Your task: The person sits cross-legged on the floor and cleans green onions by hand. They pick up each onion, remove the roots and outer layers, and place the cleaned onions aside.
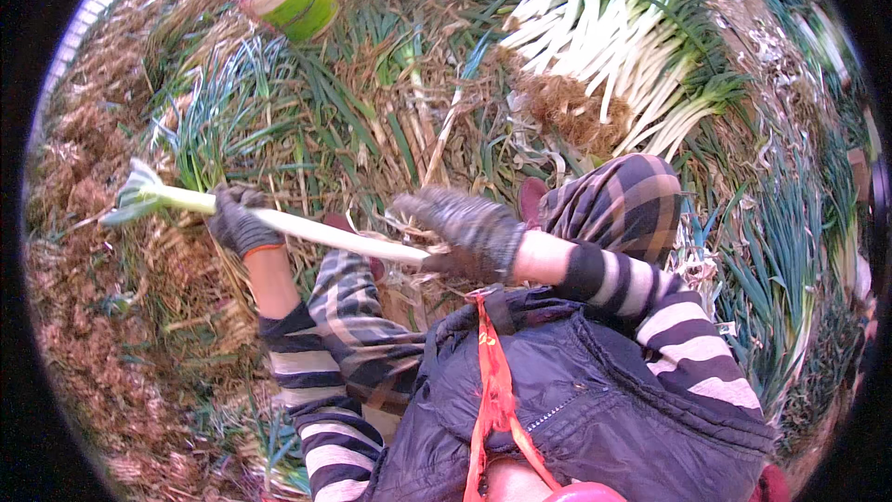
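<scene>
My left hand (240,219), in a dark knitted glove with an orange cuff edge, is closed around the upper shaft of a long green onion (334,237). The stalk slants across my lap, its cut-looking green leaf end at the left and its white base at the right. Beside that base is my right hand (467,233), gloved and blurred, with the fingers stretched to the left above the stalk. The base meets the dark lower part of this glove; whether the hand grips it is unclear. A thin pale strip curls above the shaft.
Peeled white green onions (613,49) lie in a large pile at the upper right, beside tangled roots (575,108). Unpeeled stalks (237,104) lie ahead on the left. A green-and-white bucket (296,0) stands farther back. More leafy stalks (773,293) are at my right.
</scene>
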`<action>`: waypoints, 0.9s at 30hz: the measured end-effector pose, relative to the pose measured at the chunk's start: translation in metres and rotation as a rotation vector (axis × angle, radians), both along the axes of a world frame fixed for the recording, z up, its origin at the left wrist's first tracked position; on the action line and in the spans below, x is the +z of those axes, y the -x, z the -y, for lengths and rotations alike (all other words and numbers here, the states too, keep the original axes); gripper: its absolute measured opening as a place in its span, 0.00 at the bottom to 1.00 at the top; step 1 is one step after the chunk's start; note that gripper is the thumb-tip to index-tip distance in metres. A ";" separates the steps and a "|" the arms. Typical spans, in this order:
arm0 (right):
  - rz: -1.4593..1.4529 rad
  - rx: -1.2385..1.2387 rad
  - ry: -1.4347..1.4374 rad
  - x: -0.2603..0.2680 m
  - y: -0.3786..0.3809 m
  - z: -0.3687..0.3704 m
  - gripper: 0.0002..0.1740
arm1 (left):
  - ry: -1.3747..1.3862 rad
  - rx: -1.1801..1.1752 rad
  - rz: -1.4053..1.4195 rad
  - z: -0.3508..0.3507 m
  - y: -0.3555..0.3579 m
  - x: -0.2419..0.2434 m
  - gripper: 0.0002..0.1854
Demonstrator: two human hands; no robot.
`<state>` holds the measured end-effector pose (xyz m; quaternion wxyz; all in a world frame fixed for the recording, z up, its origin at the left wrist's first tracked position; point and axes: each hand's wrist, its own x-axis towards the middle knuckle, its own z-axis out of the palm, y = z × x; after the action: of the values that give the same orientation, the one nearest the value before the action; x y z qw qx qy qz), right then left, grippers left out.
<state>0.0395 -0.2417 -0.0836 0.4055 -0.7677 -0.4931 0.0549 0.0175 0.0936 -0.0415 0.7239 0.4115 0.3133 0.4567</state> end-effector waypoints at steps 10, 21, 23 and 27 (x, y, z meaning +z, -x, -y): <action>-0.485 -0.511 -0.528 -0.034 -0.100 0.051 0.21 | -0.759 -1.246 0.008 0.172 -0.096 0.023 0.24; -0.317 -1.156 0.364 -0.092 -0.267 0.239 0.36 | -0.955 -0.751 -1.153 0.101 -0.034 -0.258 0.25; -0.510 -0.870 0.349 -0.116 -0.242 0.222 0.35 | -0.910 -0.821 -1.345 0.105 -0.019 -0.276 0.30; -1.005 -0.672 0.045 -0.110 -0.220 0.188 0.23 | -0.768 -1.124 -1.492 0.125 -0.004 -0.280 0.30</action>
<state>0.2593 -0.4295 -0.1940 0.5677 -0.7699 0.0299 0.2900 0.0219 -0.0311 -0.3218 0.2719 0.8853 0.2783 -0.2546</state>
